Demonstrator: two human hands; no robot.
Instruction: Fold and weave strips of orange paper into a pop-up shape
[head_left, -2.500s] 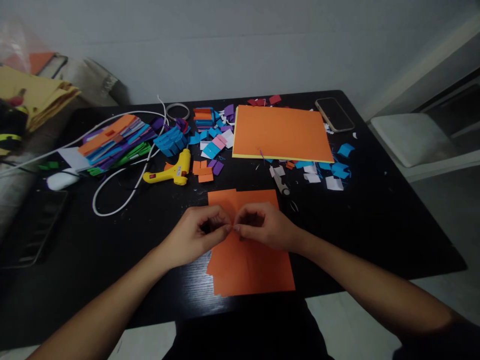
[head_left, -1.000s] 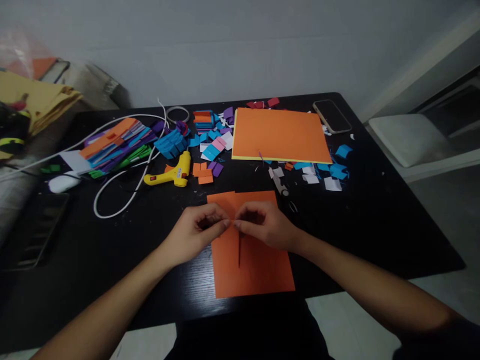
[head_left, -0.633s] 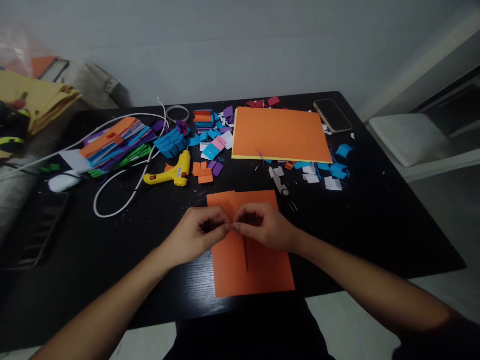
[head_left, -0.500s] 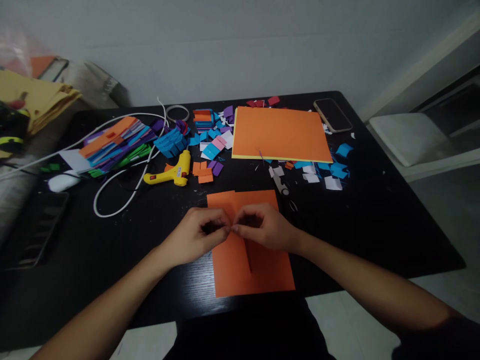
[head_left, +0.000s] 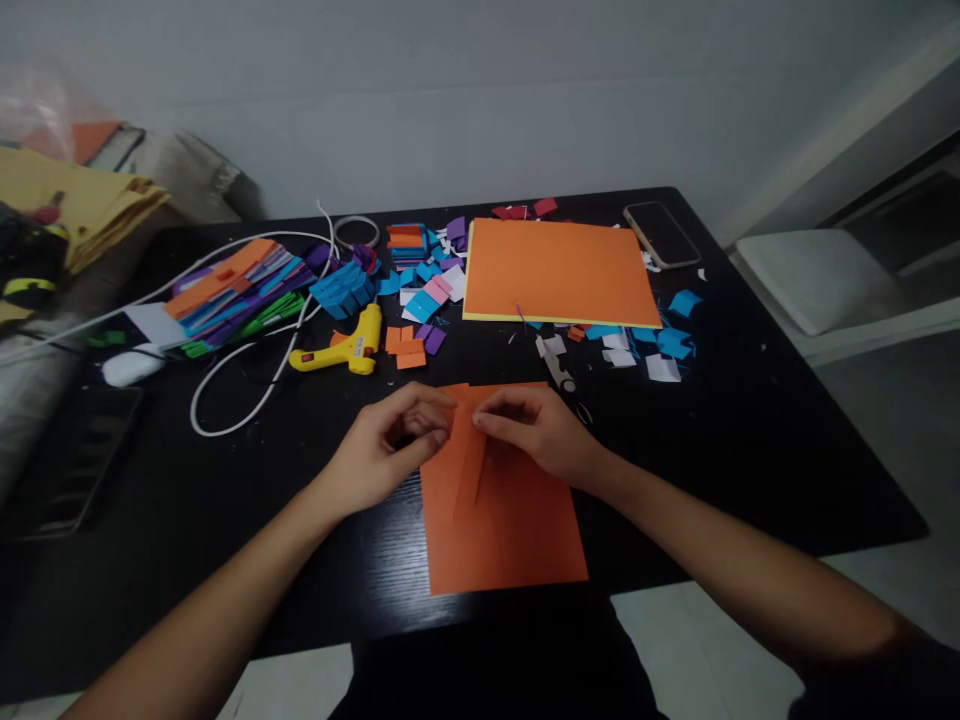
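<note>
Broadly, the black table [head_left: 750, 480] fills the frame, and its middle bottom edge carries the work, presumably because both arms reach it easily there. At upper centre lies an orange-topped paper stack [head_left: 562, 270], probably set back to leave elbow room. Orange sheets [head_left: 517, 545] lie flat at lower centre, below both hands. The right hand [head_left: 551, 435] pinches an edge between thumb and forefinger; the left hand [head_left: 375, 455] has its thumb and forefinger parted just beside it, apparently gripping nothing, perhaps so the paper can swing freely. A yellow glue gun [head_left: 356, 345] rests left of centre, seemingly within reach. Smallest, the narrow orange piece [head_left: 471, 465] slants down from the right fingertips, over the sheets.
</note>
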